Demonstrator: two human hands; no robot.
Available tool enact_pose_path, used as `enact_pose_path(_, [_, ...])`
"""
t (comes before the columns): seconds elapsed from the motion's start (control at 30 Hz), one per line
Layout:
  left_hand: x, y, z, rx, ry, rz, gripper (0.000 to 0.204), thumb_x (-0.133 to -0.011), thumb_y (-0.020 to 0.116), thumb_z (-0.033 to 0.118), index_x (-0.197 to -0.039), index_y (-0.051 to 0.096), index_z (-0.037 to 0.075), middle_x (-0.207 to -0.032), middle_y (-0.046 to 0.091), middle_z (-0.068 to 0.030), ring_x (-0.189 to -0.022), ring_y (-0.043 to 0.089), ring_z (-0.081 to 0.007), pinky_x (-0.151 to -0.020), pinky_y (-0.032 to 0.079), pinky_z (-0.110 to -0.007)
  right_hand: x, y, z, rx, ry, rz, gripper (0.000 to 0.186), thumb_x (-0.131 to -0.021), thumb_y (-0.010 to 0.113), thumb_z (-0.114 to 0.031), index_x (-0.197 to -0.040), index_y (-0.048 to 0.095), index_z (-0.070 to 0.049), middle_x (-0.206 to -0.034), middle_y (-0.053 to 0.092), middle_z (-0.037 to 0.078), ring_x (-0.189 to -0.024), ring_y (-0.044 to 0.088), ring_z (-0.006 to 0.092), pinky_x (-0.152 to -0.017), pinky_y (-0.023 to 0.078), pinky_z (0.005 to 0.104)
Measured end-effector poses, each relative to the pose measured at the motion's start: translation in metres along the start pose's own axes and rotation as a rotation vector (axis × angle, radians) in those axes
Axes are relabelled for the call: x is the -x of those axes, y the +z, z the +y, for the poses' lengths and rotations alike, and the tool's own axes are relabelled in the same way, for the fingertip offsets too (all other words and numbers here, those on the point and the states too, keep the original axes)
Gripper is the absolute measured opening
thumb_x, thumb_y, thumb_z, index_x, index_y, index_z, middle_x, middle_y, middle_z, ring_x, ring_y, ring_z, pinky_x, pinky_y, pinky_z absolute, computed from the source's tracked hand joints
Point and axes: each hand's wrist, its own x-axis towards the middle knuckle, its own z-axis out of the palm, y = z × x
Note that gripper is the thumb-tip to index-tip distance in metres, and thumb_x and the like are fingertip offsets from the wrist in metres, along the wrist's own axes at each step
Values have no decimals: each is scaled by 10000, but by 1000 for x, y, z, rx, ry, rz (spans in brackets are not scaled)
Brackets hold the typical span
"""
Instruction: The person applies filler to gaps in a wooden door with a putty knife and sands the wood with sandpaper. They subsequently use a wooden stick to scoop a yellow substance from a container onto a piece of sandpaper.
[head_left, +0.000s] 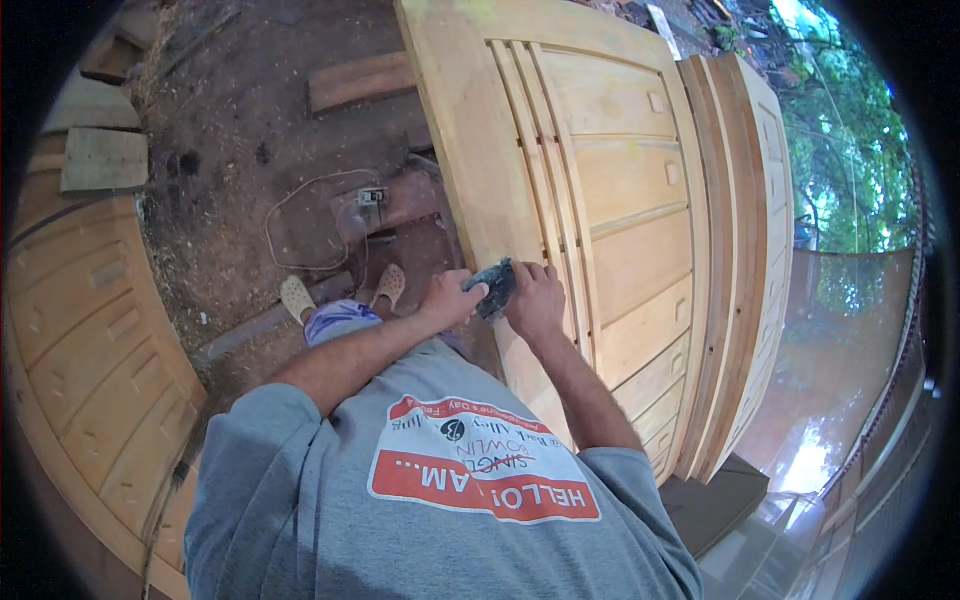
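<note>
Both hands meet over the near edge of a pale wooden panelled door (465, 180). Between them is a dark blue-green crumpled sheet (491, 288); whether it is cloth or abrasive paper cannot be made out. My left hand (452, 298) pinches the sheet's left side between thumb and fingers. On its right side, my right hand (537, 300) has its fingers closed around the edge, close to the door's surface. Grooved strips and raised panels run along the door beyond my right hand.
More wooden doors (715, 270) stand stacked to the right. Another panelled door (95, 330) is at the left. On the dirt floor lie a wooden plank (362, 82), a socket box (371, 197) and its looped cord (268, 232), near my feet.
</note>
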Motion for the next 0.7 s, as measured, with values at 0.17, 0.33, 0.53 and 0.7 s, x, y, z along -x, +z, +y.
enact_pose_path(0.17, [-2,1,-3,-1,3,5,334,-915,677,353,-913,690,20,-652,699,-101,-555,701,-191,-576,570,-360,4,4,-3,25,-22,-10,393,-749,646,-74,-1138,692,-39,-1073,708,129,-971,607,346,-834,503,459])
enact_pose_path(0.33, [-4,3,-5,-12,23,22,318,-918,675,339,-919,688,22,-649,694,-101,-555,697,-187,-565,563,-358,2,6,-1,19,-14,9,382,-761,650,-97,-1138,694,-50,-1057,711,132,-956,615,351,-831,505,458])
enact_pose_path(0.53, [0,2,0,64,-40,3,311,-911,679,343,-930,698,33,-637,691,-104,-549,696,-197,-574,557,-370,-1,5,-3,6,0,23,397,-772,648,-110,-1164,695,-63,-1076,707,137,-964,618,355,-836,510,462])
enact_pose_path(0.7, [-2,0,-2,4,21,9,317,-909,679,351,-915,697,34,-639,694,-111,-540,693,-207,-576,557,-374,0,3,-6,8,6,-15,344,-796,640,-127,-1130,688,-63,-1094,703,132,-984,613,363,-828,507,473])
